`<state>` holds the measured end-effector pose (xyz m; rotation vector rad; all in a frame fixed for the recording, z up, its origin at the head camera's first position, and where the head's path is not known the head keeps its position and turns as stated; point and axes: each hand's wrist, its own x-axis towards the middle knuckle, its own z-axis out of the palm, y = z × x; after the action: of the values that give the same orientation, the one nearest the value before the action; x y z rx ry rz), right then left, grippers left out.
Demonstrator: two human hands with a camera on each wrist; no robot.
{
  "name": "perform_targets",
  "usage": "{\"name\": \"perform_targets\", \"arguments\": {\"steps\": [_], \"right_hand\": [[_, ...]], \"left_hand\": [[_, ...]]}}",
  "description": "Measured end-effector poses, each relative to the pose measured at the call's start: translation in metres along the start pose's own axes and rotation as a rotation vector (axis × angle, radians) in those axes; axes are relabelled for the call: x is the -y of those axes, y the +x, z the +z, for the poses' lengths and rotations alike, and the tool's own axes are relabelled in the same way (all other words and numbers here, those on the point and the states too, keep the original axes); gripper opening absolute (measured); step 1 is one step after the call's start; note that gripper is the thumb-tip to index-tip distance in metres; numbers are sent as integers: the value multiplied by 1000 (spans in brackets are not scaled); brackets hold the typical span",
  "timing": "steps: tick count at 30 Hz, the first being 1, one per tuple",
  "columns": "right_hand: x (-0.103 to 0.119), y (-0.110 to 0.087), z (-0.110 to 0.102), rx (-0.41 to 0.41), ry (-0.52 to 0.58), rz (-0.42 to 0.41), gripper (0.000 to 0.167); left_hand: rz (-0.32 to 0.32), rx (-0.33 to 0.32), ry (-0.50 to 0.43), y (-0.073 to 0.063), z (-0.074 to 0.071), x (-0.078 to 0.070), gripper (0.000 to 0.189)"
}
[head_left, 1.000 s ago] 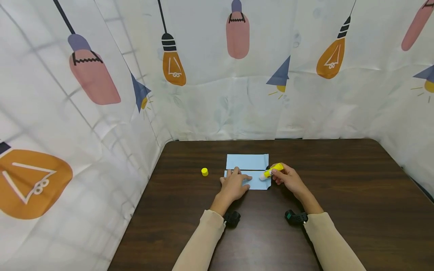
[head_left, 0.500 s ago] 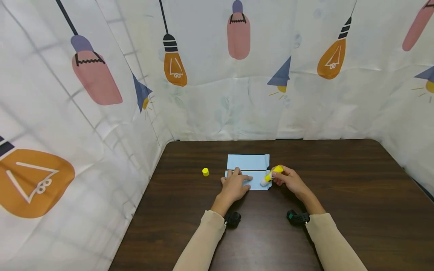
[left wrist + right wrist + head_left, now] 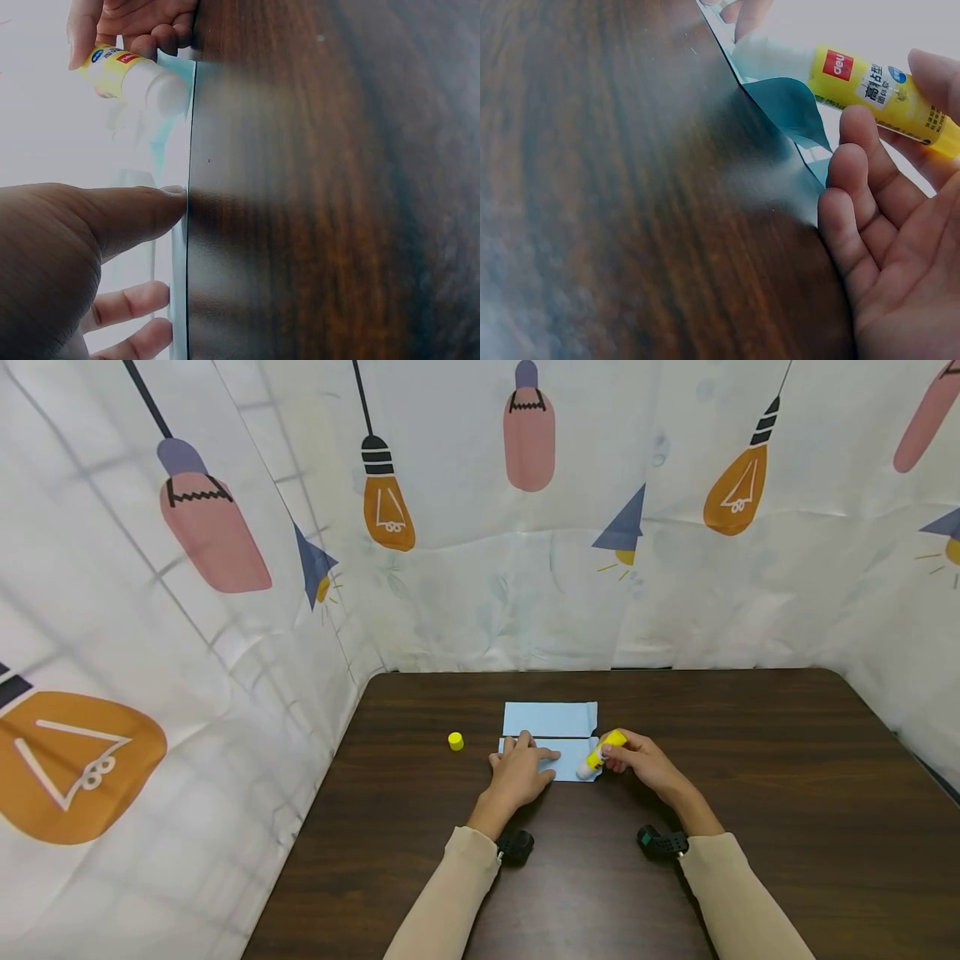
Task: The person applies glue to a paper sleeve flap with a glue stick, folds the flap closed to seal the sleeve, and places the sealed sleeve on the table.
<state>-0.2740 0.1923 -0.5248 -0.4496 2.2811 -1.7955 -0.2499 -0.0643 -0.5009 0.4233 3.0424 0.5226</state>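
My right hand point(image 3: 647, 767) grips a yellow glue stick point(image 3: 877, 90), its white uncapped end tilted down at the right part of a light blue sheet of paper point(image 3: 566, 770). In the right wrist view a flap point(image 3: 789, 109) of the paper curls up at its edge, just under the glue stick. My left hand point(image 3: 517, 781) lies with spread fingers on the left part of that sheet; its thumb point(image 3: 139, 214) rests near the paper's front edge in the left wrist view. A second blue paper panel point(image 3: 550, 718) lies directly behind the first, a dark line between them.
The yellow cap point(image 3: 455, 741) of the glue stick stands on the dark wooden table point(image 3: 795, 760), left of the papers. A white curtain point(image 3: 465, 602) printed with lamps hangs behind and beside the table. Each wrist wears a black camera band.
The glue stick's white end has moved slightly toward the paper's front edge, and the stick is tilted more steeply in my right hand. My left hand stays on the paper.
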Motion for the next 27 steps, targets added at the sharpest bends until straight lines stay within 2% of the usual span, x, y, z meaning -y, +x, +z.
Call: {"name": "perform_targets", "arguments": {"steps": [18, 27], "right_hand": [[-4, -1, -2, 18, -24, 7, 31], [0, -1, -1, -37, -18, 43, 34]], "left_hand": [[2, 2, -8, -4, -3, -3, 34], [0, 8, -7, -2, -3, -1, 35]]}}
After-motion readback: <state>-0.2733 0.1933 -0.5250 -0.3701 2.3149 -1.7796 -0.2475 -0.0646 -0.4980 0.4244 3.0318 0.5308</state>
